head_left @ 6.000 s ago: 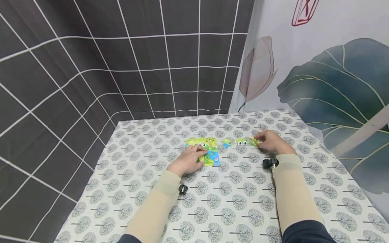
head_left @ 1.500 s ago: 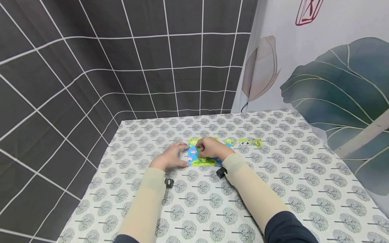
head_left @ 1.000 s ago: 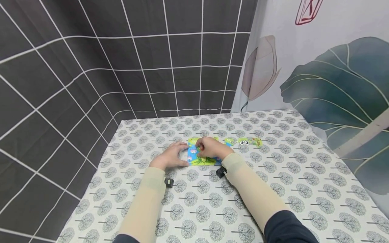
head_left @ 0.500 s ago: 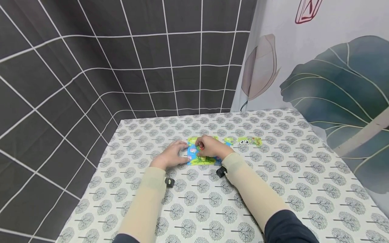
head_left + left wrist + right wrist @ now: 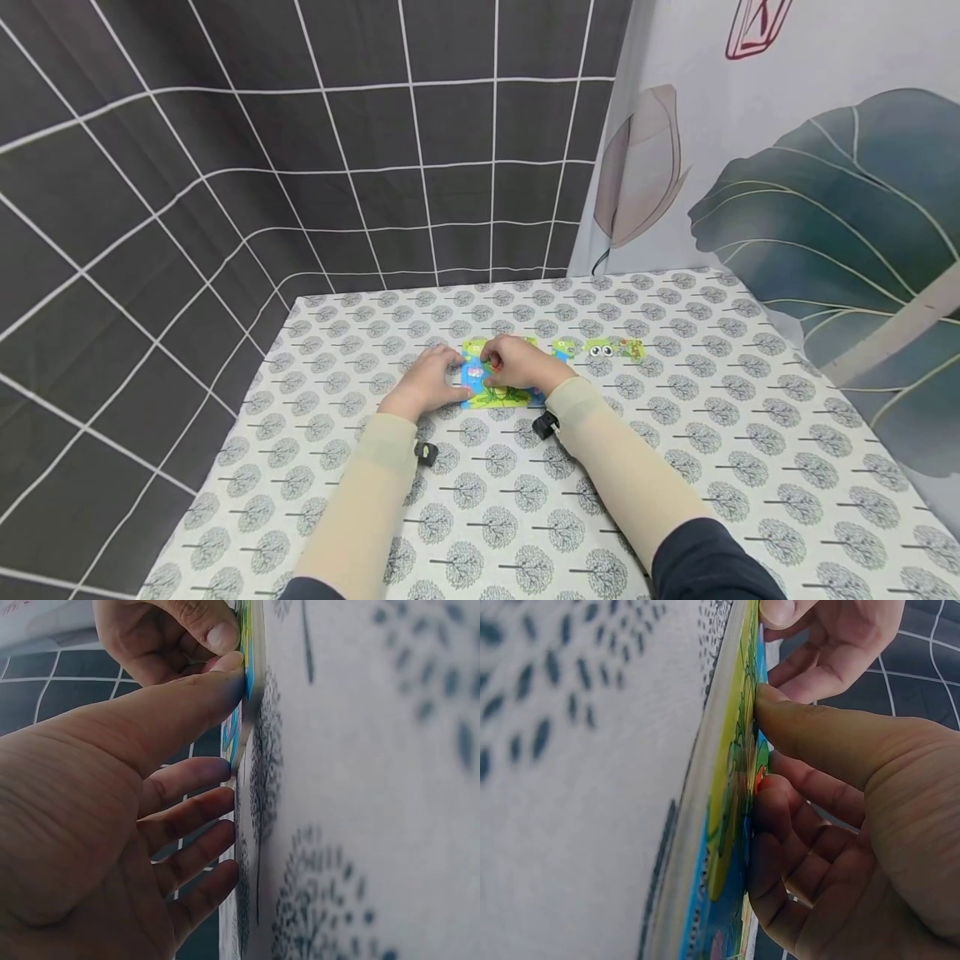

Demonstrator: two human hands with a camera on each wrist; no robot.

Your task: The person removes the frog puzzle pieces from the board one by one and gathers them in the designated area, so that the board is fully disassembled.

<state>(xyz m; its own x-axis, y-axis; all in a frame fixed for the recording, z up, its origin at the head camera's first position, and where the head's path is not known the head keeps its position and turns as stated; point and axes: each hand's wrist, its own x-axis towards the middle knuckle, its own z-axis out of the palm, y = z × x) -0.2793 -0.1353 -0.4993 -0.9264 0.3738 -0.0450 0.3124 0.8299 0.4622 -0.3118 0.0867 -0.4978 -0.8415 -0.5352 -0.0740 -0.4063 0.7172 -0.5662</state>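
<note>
A frog jigsaw puzzle (image 5: 498, 398) in green, yellow and blue lies flat on the patterned cloth. My right hand (image 5: 525, 364) is over it, its thumb and curled fingers pinching at a piece in the middle; a bit of red shows between them, and the piece's outline is hidden. At the puzzle's left side is my left hand (image 5: 429, 383), fingers spread and mostly straight. In the left wrist view its thumb rests on the puzzle's face near the edge, and the fingertips of my left hand (image 5: 112, 825) come down around the rim and cloth.
Right of the puzzle lie a small green-and-blue piece (image 5: 563, 350), a piece with two cartoon eyes (image 5: 600, 350) and a flowered piece (image 5: 636, 349). They lie in a row on the tree-print tablecloth (image 5: 498, 500). A dark grid curtain (image 5: 375, 133) hangs behind.
Since six seconds ago my right hand has come from the loose pieces to the puzzle. My left hand has moved off its middle to its left edge, then slightly inward, thumb onto it.
</note>
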